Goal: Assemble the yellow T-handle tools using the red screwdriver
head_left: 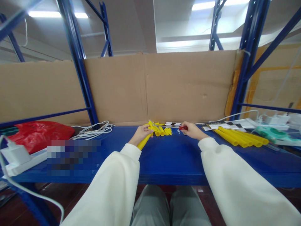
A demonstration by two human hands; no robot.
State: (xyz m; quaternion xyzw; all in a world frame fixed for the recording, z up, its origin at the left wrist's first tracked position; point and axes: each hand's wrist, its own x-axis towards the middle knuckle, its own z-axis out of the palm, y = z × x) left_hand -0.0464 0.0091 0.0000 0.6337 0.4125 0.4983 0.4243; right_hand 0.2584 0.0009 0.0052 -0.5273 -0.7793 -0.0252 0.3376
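While both arms stretch forward over the blue shelf:
Left hand: curled, fingers clamped round a yellow tube that slants back toward the sleeve.
Right hand: closed on a small red-handled tool, tip pointing left.
Short yellow pieces: lying between the hands.
Long yellow tubes: lying well to the right.

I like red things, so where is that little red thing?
In the head view, the small red object is in the right hand, on the blue shelf, right of the yellow pieces.
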